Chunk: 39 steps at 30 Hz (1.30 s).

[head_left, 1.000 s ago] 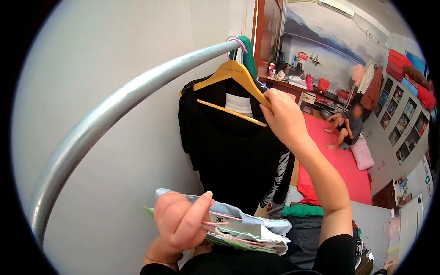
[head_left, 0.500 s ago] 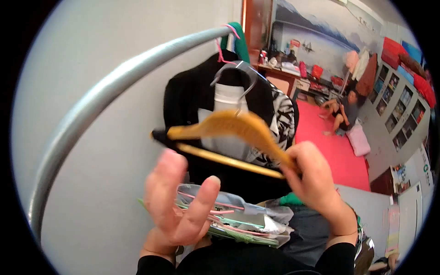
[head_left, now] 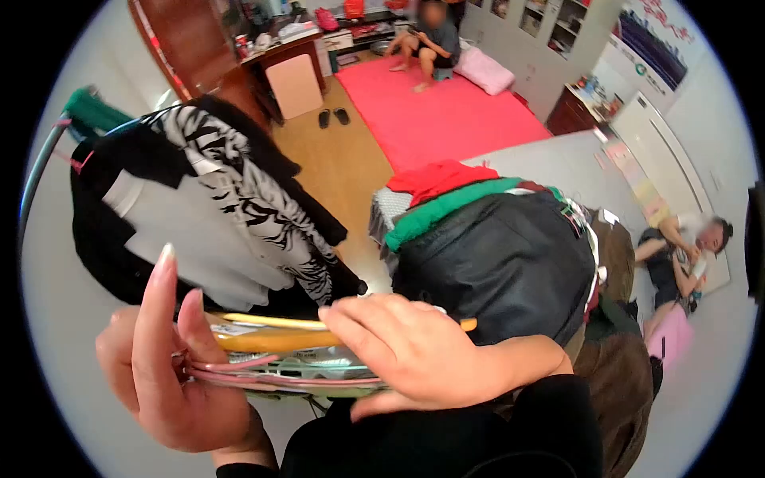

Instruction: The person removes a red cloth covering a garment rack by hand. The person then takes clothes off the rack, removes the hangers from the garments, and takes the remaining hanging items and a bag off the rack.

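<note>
A bundle of thin pink and green hangers (head_left: 279, 371), partly wrapped in clear plastic, lies across my front. My left hand (head_left: 175, 366) grips its left end, with the index finger and thumb pointing up. Flat against the bundle rests a yellow wooden hanger (head_left: 279, 340). My right hand (head_left: 430, 350) is closed over the wooden hanger and the bundle, fingers over the top and thumb below. Its palm hides the middle of the hangers.
A black jacket (head_left: 100, 231) and a zebra-print shirt (head_left: 255, 207) hang at left. Dark clothes (head_left: 494, 263) are piled at right. Beyond lies a red mat (head_left: 446, 111) with a seated person (head_left: 430, 48); another person (head_left: 677, 263) is at far right.
The wooden hanger has come down from in front of the black jacket onto the bundle, my right hand still on it. The view has turned right and downward.
</note>
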Each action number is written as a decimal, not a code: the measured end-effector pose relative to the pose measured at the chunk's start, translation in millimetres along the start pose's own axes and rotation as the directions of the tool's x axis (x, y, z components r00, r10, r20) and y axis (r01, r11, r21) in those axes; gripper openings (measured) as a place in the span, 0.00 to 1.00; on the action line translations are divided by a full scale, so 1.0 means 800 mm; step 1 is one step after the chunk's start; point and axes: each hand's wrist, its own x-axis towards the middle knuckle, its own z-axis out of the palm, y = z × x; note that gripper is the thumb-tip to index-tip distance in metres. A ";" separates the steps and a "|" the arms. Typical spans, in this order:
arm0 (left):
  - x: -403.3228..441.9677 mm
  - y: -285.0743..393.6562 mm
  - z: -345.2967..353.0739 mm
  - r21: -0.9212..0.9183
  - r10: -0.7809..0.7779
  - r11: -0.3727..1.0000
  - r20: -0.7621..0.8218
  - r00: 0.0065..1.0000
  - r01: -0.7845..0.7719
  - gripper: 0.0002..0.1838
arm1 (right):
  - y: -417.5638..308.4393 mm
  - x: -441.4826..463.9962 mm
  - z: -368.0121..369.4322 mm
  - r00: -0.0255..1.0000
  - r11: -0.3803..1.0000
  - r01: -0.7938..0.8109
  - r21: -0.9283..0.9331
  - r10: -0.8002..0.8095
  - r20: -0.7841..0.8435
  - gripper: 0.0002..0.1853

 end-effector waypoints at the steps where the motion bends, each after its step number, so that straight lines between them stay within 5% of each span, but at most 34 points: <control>1: 0.011 0.015 0.001 0.001 0.096 0.995 0.068 0.993 -0.096 0.17 | -0.003 -0.012 -0.005 0.997 0.986 -0.078 -0.144 0.076 -0.018 0.46; 3: 0.021 0.040 0.023 -0.103 0.235 0.969 0.082 0.969 -0.226 0.16 | 0.003 -0.045 -0.005 0.982 0.960 -0.186 -0.211 0.185 -0.024 0.41; 5: 0.028 0.103 0.049 -0.184 0.175 0.968 -0.001 0.985 -0.173 0.15 | 0.016 -0.074 -0.029 0.973 0.953 -0.159 -0.258 0.107 -0.202 0.33; 7: 0.055 0.137 0.082 -0.340 0.390 0.845 -0.137 0.910 -0.413 0.16 | 0.028 -0.100 -0.073 0.963 0.961 -0.145 -0.234 0.082 -0.257 0.33; 8: 0.071 0.149 0.109 -0.498 0.363 0.769 -0.178 0.915 -0.402 0.19 | 0.028 -0.109 -0.103 0.959 0.920 -0.246 -0.307 0.184 -0.215 0.34; 11: 0.112 0.196 0.168 -0.660 0.379 0.618 -0.226 0.898 -0.427 0.24 | 0.027 -0.129 -0.181 0.747 0.769 -0.609 -0.196 0.472 -0.469 0.29; 13: 0.135 0.245 0.198 -0.698 0.479 0.501 -0.270 0.835 -0.512 0.27 | 0.064 -0.156 -0.231 0.686 0.754 -0.628 -0.192 0.421 -0.594 0.27; 16: 0.152 0.285 0.230 -0.741 0.604 0.294 -0.345 0.718 -0.604 0.33 | 0.125 -0.190 -0.315 0.611 0.629 -0.752 -0.195 0.556 -0.564 0.26; 20: 0.096 0.246 0.236 -0.776 0.645 0.461 -0.040 0.764 -0.430 0.41 | 0.273 -0.296 -0.390 0.607 0.559 -0.786 -0.264 0.620 -0.497 0.29; 21: 0.079 0.227 0.266 -0.763 0.555 0.497 -0.086 0.828 -0.413 0.35 | 0.320 -0.333 -0.389 0.663 0.551 -0.745 -0.375 0.549 -0.509 0.27; 23: 0.038 0.191 0.277 -0.760 0.552 0.560 0.044 0.833 -0.330 0.42 | 0.417 -0.412 -0.376 0.576 0.441 -0.817 -0.370 0.643 -0.505 0.28; 26: -0.037 0.127 0.265 -0.676 0.464 0.730 0.382 0.799 -0.100 0.39 | 0.520 -0.512 -0.298 0.354 0.191 -0.917 -0.350 0.794 -0.494 0.29; 27: -0.062 0.106 0.263 -0.629 0.421 0.775 0.451 0.787 -0.054 0.38 | 0.560 -0.553 -0.283 0.330 0.132 -0.898 -0.420 0.833 -0.444 0.30; 28: -0.090 0.083 0.257 -0.607 0.387 0.794 0.487 0.783 -0.015 0.37 | 0.586 -0.571 -0.253 0.355 0.047 -0.876 -0.481 0.738 -0.574 0.30; 29: -0.118 0.059 0.249 -0.574 0.343 0.818 0.517 0.784 0.021 0.36 | 0.570 -0.538 -0.225 0.354 0.065 -0.900 -0.430 0.684 -0.637 0.31; 30: -0.145 0.036 0.238 -0.541 0.281 0.838 0.545 0.790 0.076 0.34 | 0.633 -0.568 -0.200 0.500 0.268 -0.864 -0.426 0.564 -0.657 0.30; 31: -0.165 0.011 0.228 -0.514 0.218 0.848 0.565 0.796 0.132 0.33 | 0.621 -0.513 -0.177 0.540 0.389 -0.839 -0.380 0.513 -0.667 0.29; 34: -0.187 -0.040 0.186 -0.384 0.014 0.883 0.599 0.801 0.271 0.29 | 0.641 -0.353 -0.089 0.562 0.399 -0.824 -0.402 0.484 -0.671 0.28; 37: -0.161 -0.045 0.127 -0.329 -0.096 0.896 0.515 0.852 0.299 0.28 | 0.568 -0.161 -0.025 0.745 0.835 -0.535 -0.131 0.393 -0.539 0.28; 39: -0.144 -0.050 0.096 -0.355 -0.143 0.883 0.418 0.897 0.307 0.26 | 0.478 -0.028 0.004 0.873 0.952 -0.280 -0.125 0.199 -0.445 0.27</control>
